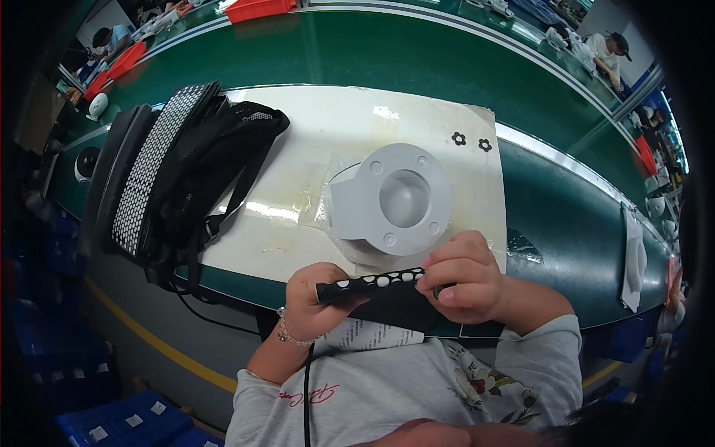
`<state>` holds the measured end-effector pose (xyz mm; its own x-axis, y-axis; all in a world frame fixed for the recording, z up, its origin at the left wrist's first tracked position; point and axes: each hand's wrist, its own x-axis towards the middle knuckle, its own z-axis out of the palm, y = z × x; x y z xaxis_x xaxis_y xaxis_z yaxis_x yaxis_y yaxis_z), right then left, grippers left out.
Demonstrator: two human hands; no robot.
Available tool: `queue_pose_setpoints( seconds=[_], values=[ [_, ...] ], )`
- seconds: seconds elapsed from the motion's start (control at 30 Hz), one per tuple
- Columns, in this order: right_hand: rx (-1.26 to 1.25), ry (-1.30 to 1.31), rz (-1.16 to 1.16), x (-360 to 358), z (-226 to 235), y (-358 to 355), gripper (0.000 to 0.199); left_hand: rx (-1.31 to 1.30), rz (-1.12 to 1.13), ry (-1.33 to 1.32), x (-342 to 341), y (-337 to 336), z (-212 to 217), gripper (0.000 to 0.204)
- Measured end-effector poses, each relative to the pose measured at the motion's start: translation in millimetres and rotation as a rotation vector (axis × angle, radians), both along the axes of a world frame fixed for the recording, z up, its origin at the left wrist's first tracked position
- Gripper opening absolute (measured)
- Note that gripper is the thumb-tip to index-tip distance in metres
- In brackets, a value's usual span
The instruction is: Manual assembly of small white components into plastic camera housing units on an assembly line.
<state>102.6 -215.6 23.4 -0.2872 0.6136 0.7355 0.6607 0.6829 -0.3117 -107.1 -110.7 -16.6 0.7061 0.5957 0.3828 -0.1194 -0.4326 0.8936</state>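
Note:
Close in front of my body, both hands hold a narrow black strip (370,283) dotted with a row of white round spots. My left hand (313,298) is closed round its left end, thumb along the lower edge. The fingers of my right hand (471,279) pinch its right end; something small and dark shows by those fingertips, too small to name. Just beyond the strip sits a light grey plastic housing (350,212) with a round opening and small circular recesses in its ring. Clear plastic film (320,201) lies under and beside it.
A pale board (290,119) covers part of the green table (555,208). Two black flower shapes (459,138) are on its far right. A black mesh bag (201,149) lies at the left. Red bins (257,9) and co-workers (609,56) are farther off.

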Motion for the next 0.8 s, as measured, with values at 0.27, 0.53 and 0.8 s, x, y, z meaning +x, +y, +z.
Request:
queue_pose_setpoints(
  seconds=[0.27,0.53,0.8],
  values=[
    [0.134,0.205,0.087,-11.8,-6.0,14.2,0.055,0.153,-0.006,0.019,2.4,1.5,1.2,0.018],
    [-0.303,0.289,0.515,-5.3,-17.8,7.8,0.044,0.114,-0.029,-0.005,1.1,3.4,-1.2,0.018],
    [-0.079,0.379,0.04,26.0,25.2,43.9,0.08,0.269,0.012,-0.009,6.8,0.5,5.7,0.022]
  ],
)
